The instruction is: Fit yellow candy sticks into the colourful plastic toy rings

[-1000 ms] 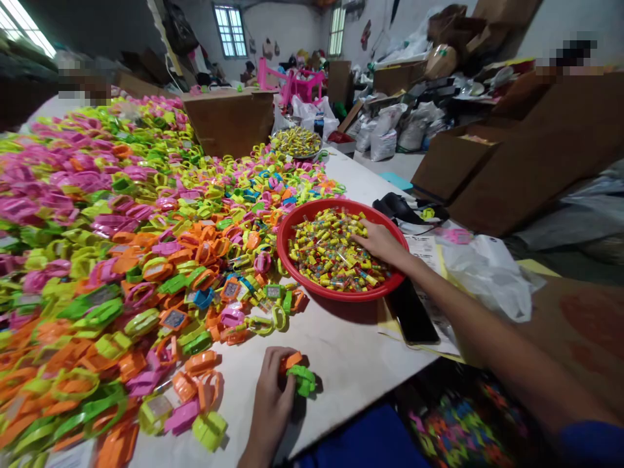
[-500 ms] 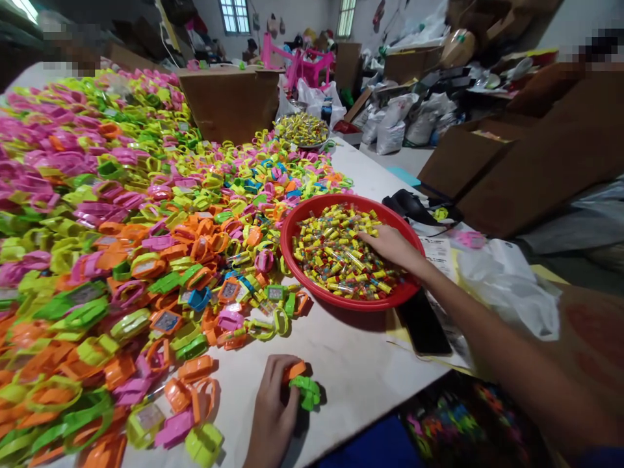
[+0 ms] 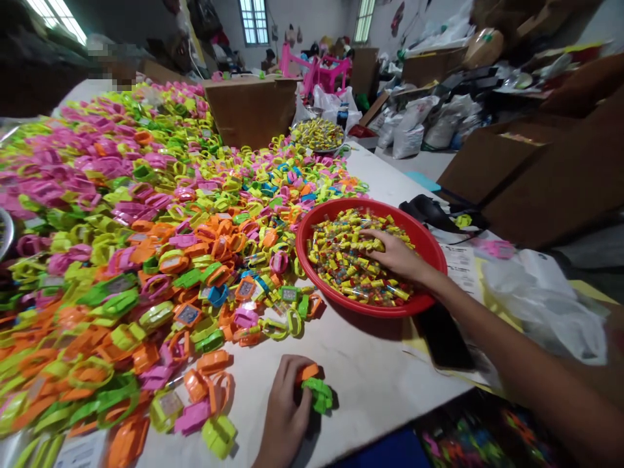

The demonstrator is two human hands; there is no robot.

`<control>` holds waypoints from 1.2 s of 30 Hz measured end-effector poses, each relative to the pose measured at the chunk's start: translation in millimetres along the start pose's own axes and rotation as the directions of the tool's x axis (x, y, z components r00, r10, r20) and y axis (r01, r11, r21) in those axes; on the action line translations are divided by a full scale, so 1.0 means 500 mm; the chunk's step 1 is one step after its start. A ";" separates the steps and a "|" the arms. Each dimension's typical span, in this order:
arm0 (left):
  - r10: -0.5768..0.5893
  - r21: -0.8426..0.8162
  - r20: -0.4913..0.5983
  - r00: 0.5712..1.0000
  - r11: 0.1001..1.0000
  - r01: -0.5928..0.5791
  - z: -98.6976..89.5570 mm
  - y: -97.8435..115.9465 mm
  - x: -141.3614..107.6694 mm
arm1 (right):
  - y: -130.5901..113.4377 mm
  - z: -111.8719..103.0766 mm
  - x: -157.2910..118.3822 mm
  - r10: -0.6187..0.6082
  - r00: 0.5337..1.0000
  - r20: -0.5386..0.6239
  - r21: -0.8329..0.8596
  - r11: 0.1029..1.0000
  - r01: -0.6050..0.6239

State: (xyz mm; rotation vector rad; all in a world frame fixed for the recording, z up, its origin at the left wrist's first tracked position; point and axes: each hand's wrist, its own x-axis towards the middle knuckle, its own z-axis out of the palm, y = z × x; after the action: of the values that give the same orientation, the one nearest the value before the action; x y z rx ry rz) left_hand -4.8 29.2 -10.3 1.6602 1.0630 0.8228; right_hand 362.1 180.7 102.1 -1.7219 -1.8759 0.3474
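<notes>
On the white tabletop, my left hand is closed around an orange toy watch and a green toy watch. My right hand reaches into a red basin heaped with small clear tubes that have yellow labels and coloured contents. Its fingers curl over a few of these tubes, and the fingertips are partly hidden among them. Left of the basin spreads a large pile of plastic toy watches in pink, yellow, green, orange and blue.
A dark phone and printed paper lie right of the basin, beside a clear plastic bag. Behind stand a cardboard box and a plate of more tubes. Another person is at the far left. The table's front edge runs below my hands.
The view has shifted left, so things appear further right. My right hand's fingers have curled in over the tubes. My left hand keeps the same hold on the toy watches.
</notes>
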 end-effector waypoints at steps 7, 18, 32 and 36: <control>0.014 -0.012 -0.017 1.000 1.000 -0.014 -0.004 0.010 0.004 | -0.020 0.009 0.000 -0.042 0.999 0.010 -0.057 0.997 0.043; 0.025 -0.020 -0.041 0.999 0.999 -0.026 -0.001 0.019 0.005 | -0.048 0.029 0.048 -0.204 0.962 0.183 -0.191 0.952 0.239; 0.014 -0.003 -0.007 1.000 1.000 -0.014 -0.001 0.014 0.004 | -0.069 0.015 0.064 -0.248 0.887 0.389 -0.370 0.840 0.397; 0.003 -0.006 -0.005 1.000 1.000 -0.003 -0.003 0.016 0.004 | -0.059 0.020 0.081 -0.226 0.870 0.439 -0.309 0.871 0.382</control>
State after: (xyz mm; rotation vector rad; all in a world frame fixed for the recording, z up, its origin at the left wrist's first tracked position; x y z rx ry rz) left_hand -3.0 30.2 -2.1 1.6557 1.0607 0.8319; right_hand 331.6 217.5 119.4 -1.6290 -2.6260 0.2072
